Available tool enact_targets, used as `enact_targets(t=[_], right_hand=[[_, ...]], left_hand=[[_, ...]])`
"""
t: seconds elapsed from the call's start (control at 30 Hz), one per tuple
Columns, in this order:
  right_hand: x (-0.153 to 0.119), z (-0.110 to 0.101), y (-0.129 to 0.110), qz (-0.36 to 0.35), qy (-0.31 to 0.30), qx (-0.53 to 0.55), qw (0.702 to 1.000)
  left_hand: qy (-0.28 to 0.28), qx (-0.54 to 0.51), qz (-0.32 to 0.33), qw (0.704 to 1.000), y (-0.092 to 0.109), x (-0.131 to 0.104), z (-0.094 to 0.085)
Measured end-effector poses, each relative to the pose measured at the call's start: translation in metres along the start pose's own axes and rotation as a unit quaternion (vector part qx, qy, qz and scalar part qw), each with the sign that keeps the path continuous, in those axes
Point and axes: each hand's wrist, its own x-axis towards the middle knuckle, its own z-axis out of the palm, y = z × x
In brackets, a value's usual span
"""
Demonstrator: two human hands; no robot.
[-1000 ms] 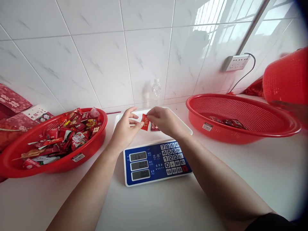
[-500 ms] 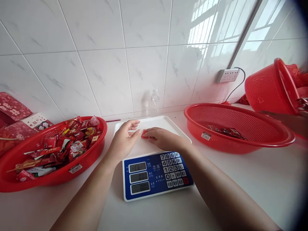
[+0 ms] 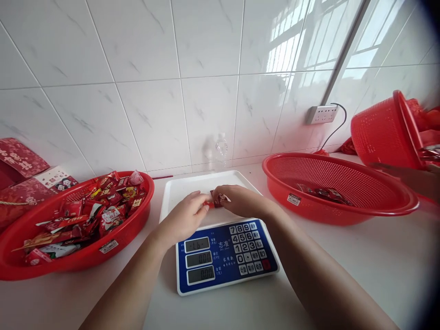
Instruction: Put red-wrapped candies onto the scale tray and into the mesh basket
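Note:
A small dark red snack packet is between my hands, over the white pan of an electronic scale. My right hand curls over the packet's right side, gripping it. At its left end, my left hand has thumb and fingers drawn together against a bright red edge; the fingertips are partly hidden. In front is the scale's blue panel, with number keys and three small displays.
On the left stands a red basket heaped with wrapped snacks, beside patterned red boxes. A red basket with a few dark packets is on the right. Beyond it, another person's hand is near a tilted red basket. A clear bottle stands by the wall.
My left hand has come down and right to the packet, its fingers closing. My right hand has shifted slightly right, and more of the dark red packet shows.

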Motion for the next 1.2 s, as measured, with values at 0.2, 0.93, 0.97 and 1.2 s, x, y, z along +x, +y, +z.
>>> enact_targets(t=[0.2, 0.93, 0.97, 1.2], right_hand=[[-0.006, -0.007, 0.001, 0.009, -0.006, -0.064, 0.998], [-0.016, -0.026, -0.015, 0.03, 0.19, 0.079, 0.978], [-0.016, -0.023, -0.015, 0.023, 0.14, 0.058, 0.988], [-0.007, 0.002, -0.02, -0.119, -0.012, 0.002, 0.993]], left_hand=[[-0.068, 0.044, 0.013, 0.997, -0.005, -0.001, 0.003], [0.043, -0.035, 0.008, 0.998, 0.006, 0.0, 0.005], [0.055, -0.035, -0.005, 0.998, 0.008, 0.0, 0.003], [0.12, -0.045, -0.058, 0.99, 0.02, -0.012, -0.019]])
